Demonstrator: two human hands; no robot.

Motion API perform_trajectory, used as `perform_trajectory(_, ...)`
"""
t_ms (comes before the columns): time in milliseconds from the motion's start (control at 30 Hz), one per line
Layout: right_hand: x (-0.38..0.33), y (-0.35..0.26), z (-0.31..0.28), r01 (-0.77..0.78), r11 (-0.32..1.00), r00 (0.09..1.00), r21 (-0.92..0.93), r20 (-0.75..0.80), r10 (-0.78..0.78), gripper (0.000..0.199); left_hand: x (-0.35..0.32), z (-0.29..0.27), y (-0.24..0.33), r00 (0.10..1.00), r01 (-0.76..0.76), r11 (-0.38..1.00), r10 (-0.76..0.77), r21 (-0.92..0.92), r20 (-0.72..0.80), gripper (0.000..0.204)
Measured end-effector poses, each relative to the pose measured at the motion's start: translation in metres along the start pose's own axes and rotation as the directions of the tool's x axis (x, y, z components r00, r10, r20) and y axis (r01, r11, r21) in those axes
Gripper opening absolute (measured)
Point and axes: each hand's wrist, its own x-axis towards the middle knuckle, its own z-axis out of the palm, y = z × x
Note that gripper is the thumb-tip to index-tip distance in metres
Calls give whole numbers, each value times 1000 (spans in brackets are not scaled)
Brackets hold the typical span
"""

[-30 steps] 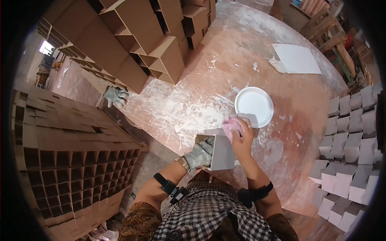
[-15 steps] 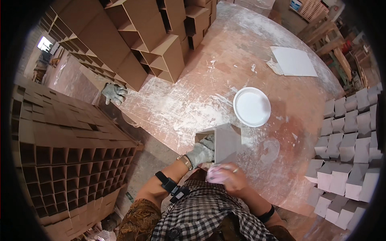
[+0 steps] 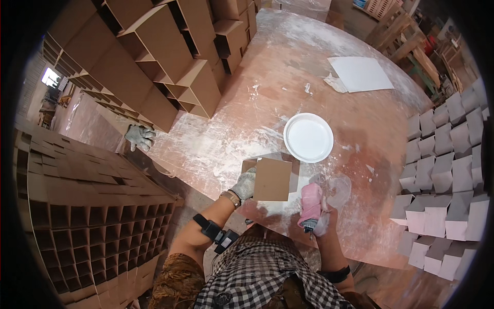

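On the dusty table (image 3: 267, 92), the left hand (image 3: 245, 184) holds the box (image 3: 271, 178), and the right hand (image 3: 320, 216) has pulled the pink roller (image 3: 311, 205) back from it.

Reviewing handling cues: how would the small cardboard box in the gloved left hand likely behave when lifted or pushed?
The cardboard box looks light: the left hand steadies it by one edge alone. Its thin walls and open shape suggest it could flex or crush if squeezed. On the dusty table it would probably slide easily.
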Motion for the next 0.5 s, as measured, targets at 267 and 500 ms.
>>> perform_trajectory(267,-13,11,39,256,565,959,-785,131,-251,32,8,11,-13,989,19,997,-8,-73,150,39)
perform_trajectory(500,35,11,94,320,-417,844,-851,456,-283,27,10,10,-7,981,46,993,-25,-105,194,37)
